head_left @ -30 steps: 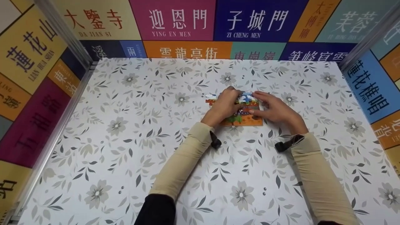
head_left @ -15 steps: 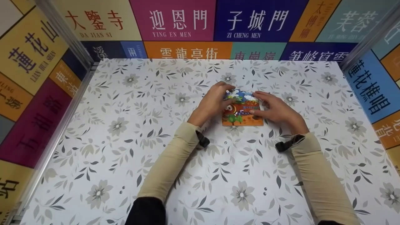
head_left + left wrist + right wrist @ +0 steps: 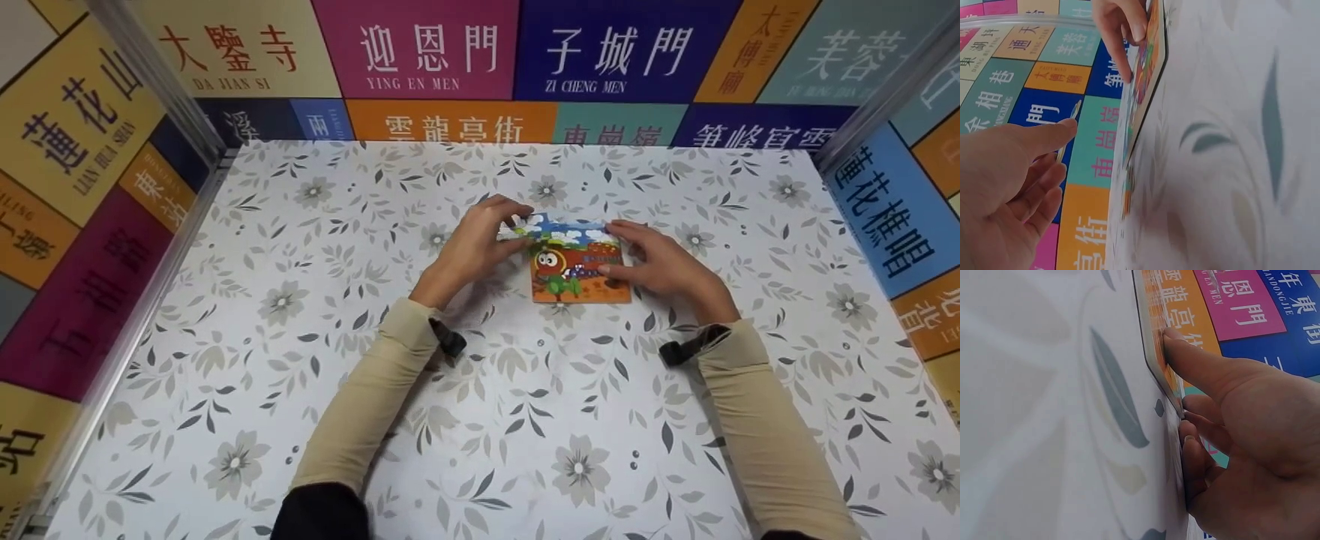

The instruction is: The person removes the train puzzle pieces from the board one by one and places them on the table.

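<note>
A small square picture jigsaw puzzle (image 3: 559, 286), with a round-eyed red cartoon figure, blue sky and orange ground, lies flat on the table. My right hand (image 3: 660, 259) holds its right side, thumb on the picture and fingers along the edge; the right wrist view shows the thumb (image 3: 1193, 360) on top. Just off the upper left corner, my left hand (image 3: 480, 238) pinches a thin puzzle piece (image 3: 532, 222). In the left wrist view this piece (image 3: 1076, 108) shows mostly its pale edge, between thumb and fingers. Its picture is largely hidden.
White floral paper covers the table (image 3: 375, 420). Low walls of coloured panels with Chinese lettering (image 3: 427, 52) stand at the back and both sides. Beyond the puzzle's edge, a small coloured strip (image 3: 1127, 191) lies low on the table in the left wrist view.
My left hand has drawn back leftward from over the puzzle, with a piece in its fingers, uncovering the cartoon figure. My right hand has stayed in place on the right side.
</note>
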Available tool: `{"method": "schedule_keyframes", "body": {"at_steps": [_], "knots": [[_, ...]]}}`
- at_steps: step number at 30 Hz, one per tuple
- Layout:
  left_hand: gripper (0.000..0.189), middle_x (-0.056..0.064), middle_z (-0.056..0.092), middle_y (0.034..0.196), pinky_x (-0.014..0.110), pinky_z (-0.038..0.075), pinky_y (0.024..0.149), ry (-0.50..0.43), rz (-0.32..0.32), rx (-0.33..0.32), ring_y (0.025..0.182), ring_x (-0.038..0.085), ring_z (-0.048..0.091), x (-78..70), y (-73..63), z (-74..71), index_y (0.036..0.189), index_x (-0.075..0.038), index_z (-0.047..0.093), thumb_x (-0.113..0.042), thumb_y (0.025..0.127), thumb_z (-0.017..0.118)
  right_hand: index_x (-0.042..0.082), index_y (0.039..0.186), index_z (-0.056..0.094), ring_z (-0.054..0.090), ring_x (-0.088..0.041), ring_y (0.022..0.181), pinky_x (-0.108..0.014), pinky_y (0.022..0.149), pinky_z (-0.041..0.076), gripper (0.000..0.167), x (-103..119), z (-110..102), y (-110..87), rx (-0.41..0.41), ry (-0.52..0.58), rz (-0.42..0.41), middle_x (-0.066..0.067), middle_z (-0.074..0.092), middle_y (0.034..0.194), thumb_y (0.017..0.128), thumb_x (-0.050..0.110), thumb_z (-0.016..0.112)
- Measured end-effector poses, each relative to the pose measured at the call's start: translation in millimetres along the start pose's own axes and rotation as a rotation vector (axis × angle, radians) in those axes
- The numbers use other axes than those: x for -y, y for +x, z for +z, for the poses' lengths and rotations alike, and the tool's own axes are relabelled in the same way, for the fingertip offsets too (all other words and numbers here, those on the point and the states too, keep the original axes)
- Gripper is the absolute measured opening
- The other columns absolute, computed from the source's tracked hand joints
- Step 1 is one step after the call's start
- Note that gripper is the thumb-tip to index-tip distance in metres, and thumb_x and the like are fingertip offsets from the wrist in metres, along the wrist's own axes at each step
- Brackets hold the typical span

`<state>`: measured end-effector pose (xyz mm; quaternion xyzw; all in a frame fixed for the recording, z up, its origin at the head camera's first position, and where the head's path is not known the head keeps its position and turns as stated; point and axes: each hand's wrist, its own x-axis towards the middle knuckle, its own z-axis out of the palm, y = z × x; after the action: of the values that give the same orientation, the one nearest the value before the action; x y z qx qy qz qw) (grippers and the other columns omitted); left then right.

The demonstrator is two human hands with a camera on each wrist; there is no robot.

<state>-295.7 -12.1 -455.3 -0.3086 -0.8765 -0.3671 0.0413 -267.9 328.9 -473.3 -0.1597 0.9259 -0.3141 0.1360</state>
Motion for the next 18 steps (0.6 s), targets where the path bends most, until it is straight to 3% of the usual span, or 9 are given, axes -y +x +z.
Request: {"method": "schedule_keyframes", "body": {"at_steps": [7, 18], "knots": [[0.044, 0.012, 0.075, 0.130, 0.040, 0.058, 0.100, -0.034, 0.020, 0.004, 0.114, 0.028, 0.071, 17.5, -10.2, -12.8, 0.136, -0.005, 0.075, -0.020, 0.096, 0.085, 0.010, 0.169, 0.037, 0.022, -0.046, 0.165, -0.064, 0.133, 0.022, 0.082, 0, 1, 0.0, -0.007, 0.010, 0.002, -0.016, 0.024, 0.180, 0.103, 0.040, 0.075], [0.046, 0.011, 0.074, 0.133, 0.041, 0.058, 0.099, -0.027, -0.041, 0.004, 0.116, 0.027, 0.070, 40.8, -28.6, -32.5, 0.140, -0.006, 0.072, -0.012, 0.096, 0.084, 0.007, 0.170, 0.033, 0.022, -0.050, 0.164, -0.067, 0.128, 0.029, 0.081, 1, -1, -2.2, 0.018, -0.007, -0.043, -0.022, 0.019, 0.180, 0.106, 0.036, 0.072]]}}
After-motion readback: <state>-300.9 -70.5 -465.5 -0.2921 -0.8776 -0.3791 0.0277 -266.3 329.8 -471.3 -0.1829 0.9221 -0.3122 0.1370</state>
